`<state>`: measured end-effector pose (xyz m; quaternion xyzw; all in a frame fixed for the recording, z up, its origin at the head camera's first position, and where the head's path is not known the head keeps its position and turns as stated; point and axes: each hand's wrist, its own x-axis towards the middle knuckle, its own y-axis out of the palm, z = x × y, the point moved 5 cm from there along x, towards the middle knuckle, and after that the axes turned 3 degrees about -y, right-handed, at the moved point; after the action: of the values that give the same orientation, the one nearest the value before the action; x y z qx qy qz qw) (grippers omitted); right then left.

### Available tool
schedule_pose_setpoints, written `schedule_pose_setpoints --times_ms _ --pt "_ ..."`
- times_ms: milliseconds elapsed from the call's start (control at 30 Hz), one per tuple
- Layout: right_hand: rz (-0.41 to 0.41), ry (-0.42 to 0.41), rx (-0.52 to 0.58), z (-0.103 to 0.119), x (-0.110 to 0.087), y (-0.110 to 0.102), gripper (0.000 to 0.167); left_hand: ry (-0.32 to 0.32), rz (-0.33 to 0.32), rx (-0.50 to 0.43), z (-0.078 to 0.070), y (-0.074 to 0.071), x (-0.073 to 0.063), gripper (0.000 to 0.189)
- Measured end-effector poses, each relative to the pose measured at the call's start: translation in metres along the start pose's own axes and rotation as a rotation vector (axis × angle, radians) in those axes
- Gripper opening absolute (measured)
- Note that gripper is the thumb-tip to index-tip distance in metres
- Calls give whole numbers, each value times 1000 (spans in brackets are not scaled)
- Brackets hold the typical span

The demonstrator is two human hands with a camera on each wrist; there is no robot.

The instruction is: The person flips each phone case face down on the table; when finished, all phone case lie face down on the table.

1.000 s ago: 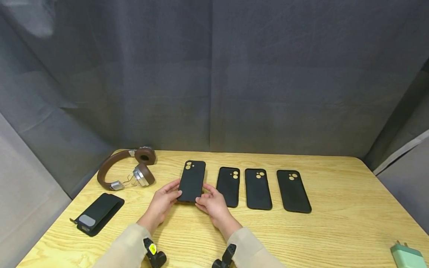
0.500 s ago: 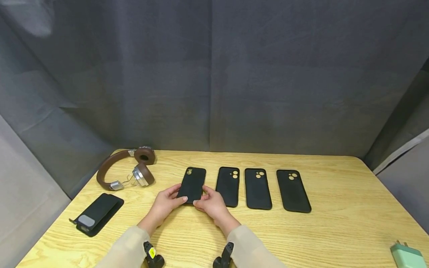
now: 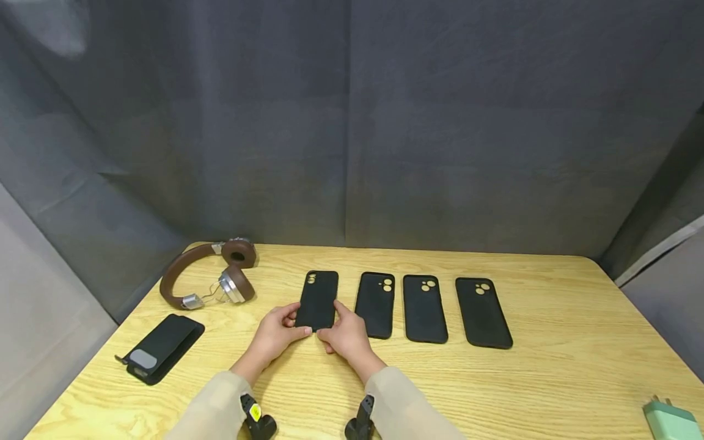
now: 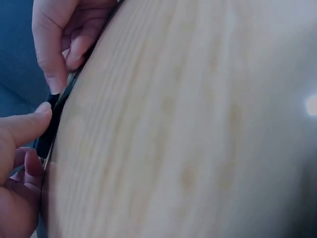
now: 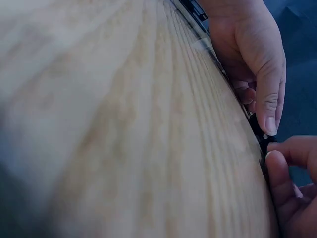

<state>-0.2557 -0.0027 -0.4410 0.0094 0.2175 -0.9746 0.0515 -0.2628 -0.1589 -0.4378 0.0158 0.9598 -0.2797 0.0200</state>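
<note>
A black phone case [image 3: 318, 298] with camera holes at its top left is between my hands, at or just above the table; I cannot tell whether it touches. My left hand [image 3: 277, 333] grips its near left corner, thumb on the near edge and fingers at the side. At the near right corner my right hand [image 3: 348, 333] holds it the same way. In the left wrist view only a dark edge of the case [image 4: 47, 134] shows between the two thumbs. Three more black phone cases, left [image 3: 375, 308], middle [image 3: 425, 311] and right [image 3: 484, 315], lie in a row to the right.
Brown headphones [image 3: 177, 274] lie at the back left of the wooden table [image 3: 561, 366]. In front of them is a black case with a flap and a grey oval [image 3: 162, 347]. A green charger plug [image 3: 672, 421] sits at the near right corner. A grey curtain [image 3: 352, 122] hangs behind.
The held phone case has come down from a raised tilt to lie flatter, level with the row. Both hands stay at its near corners, their thumbs now closer together on the near edge.
</note>
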Motion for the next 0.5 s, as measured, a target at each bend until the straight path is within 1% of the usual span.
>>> schedule_pose_setpoints --times_ms 100,200,367,500 --pt "-1 18 -15 0 2 0 72 -4 5 11 -1 1 2 60" --pt "-9 30 -14 -1 4 0 70 5 4 32 -3 1 4 59" --pt "-26 44 -29 -1 5 2 69 -22 -2 35 -3 0 7 58" --pt "-43 48 -52 2 4 3 68 -49 9 6 -2 -3 10 57"
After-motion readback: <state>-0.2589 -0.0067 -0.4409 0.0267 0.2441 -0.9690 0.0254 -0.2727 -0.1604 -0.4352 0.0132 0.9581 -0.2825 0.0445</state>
